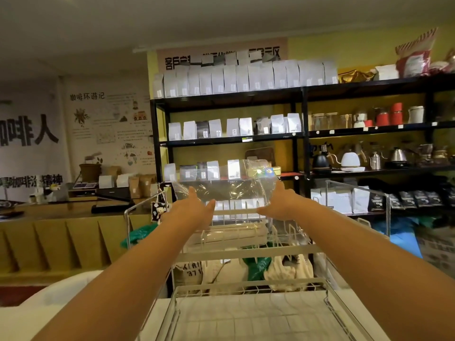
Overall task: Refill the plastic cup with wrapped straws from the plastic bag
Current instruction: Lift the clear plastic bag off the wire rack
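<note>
From the head view, both arms reached forward over a white wire rack point(248, 252). The left hand point(194, 207) and the right hand point(280, 205) each pinched a side of a clear plastic bag point(226, 183), held up and stretched between them above the rack. A bundle of wrapped straws point(231, 233) lay in the bag's lower part, resting on the rack's top tier. Behind stood dark shelves point(302, 92) lined with white pouches point(243, 77) and kettles point(349, 159)
</note>
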